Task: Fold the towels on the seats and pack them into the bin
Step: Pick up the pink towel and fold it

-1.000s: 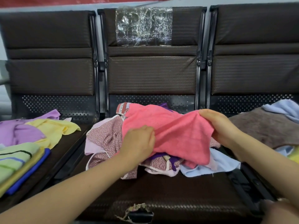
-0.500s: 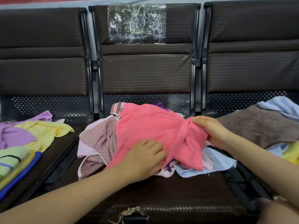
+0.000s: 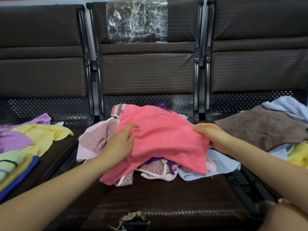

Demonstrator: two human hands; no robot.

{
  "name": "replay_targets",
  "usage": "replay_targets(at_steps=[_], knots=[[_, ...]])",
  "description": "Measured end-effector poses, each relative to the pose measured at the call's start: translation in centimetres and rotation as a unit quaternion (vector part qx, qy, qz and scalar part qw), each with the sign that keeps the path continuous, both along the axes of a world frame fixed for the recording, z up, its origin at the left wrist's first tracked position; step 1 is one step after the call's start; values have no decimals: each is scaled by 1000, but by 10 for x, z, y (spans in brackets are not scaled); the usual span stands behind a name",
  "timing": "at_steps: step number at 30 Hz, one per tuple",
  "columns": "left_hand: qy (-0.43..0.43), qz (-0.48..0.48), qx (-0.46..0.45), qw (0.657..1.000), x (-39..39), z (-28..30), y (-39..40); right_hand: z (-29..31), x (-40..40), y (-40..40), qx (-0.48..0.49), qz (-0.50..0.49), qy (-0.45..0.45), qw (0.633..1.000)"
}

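A pink towel [image 3: 164,142] lies crumpled on top of a heap of cloths [image 3: 100,140] on the middle seat [image 3: 166,202], its long axis running left to right, with one corner drooping toward the near left edge of the heap. The left hand [image 3: 120,144] grasps the towel's left edge, fingers curled into the fabric. The right hand [image 3: 210,134] pinches its right edge, thumb on top, so the towel spans the gap between the two hands.

Under it show a pink patterned cloth, a purple piece and a light blue towel [image 3: 221,165] at the near right of the heap.

On the left seat lie a yellow towel [image 3: 41,135] and a lilac towel [image 3: 15,140], with a folded stack [image 3: 13,167] nearer, green on top and blue-edged below. On the right seat a brown towel [image 3: 265,127] lies spread, a pale blue one [image 3: 290,105] behind it and a yellow one at the right edge.

Clear plastic film [image 3: 136,20] is stuck to the middle backrest. No writing can be read anywhere.
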State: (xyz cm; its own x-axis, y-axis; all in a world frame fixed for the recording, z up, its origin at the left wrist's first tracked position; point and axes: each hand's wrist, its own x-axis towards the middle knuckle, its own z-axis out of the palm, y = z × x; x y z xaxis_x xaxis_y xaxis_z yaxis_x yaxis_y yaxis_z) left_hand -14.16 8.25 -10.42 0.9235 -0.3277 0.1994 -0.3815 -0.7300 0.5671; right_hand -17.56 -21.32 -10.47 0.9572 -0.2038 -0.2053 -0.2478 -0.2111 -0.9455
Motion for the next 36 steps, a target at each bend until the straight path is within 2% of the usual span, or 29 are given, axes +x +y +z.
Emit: replay_targets(at_steps=[2,4,7,10,14,17,22,26,31,36], knots=[[-154,-51,109,981,11,-8,14,-5,1,10,-24,18,14,999],[-227,-102,170,953,16,-12,19,-11,2,17,-46,25,5,999],[-237,-131,230,935,10,-8,19,-18,6,17,-75,22,-22,997],[-257,-111,294,914,8,-13,19,-18,6,16,-83,-4,-28,996],[-241,-56,225,943,8,-8,20,-18,7,17,-95,-45,-35,994],[-213,-23,194,957,7,-6,27,-17,8,16,-68,-76,-12,995],[-264,-78,232,933,-4,-6,17,-14,7,16,-46,-91,16,995],[-153,-51,247,955,-13,-19,7,-11,6,12,-77,-59,53,994],[-128,-18,186,974,-13,-22,4,-8,2,8,-35,-43,84,995],[-51,31,171,983,0,-15,26,-4,3,11,-5,-88,57,994]])
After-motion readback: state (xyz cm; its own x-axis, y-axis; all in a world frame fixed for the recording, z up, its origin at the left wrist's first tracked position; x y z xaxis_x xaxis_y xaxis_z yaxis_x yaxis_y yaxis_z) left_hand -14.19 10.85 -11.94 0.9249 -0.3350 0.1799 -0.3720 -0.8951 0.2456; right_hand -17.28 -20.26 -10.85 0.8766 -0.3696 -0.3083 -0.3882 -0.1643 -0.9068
